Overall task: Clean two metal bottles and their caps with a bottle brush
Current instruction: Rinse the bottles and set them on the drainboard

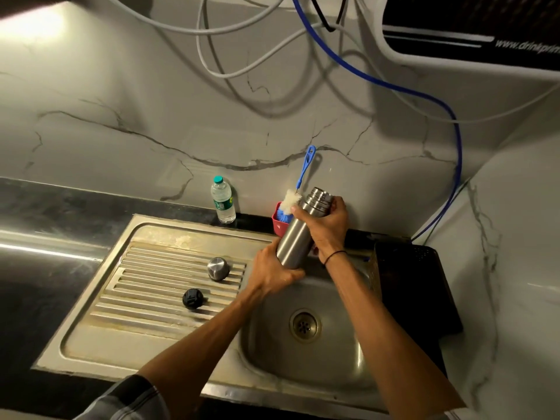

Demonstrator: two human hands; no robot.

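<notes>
Both hands [274,269] [328,221] gripping tall silver steel bottle [298,234] above sink [145,344] (caps [218,268] [193,299] off left); blue-handled white bottle brush [298,189] unused, scrubbing probably ahead.

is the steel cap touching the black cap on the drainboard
Apart. The head view shows the steel cap and the black cap with several bare drainboard ridges between them.

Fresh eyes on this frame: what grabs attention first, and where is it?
The steel bottle, tilted above the sink basin: the left hand grips its base and the right hand grips its neck. Next, two caps on the ribbed drainboard to the left, a steel cap and a black cap. Behind the bottle, a blue-handled bottle brush stands in a red holder.
</notes>
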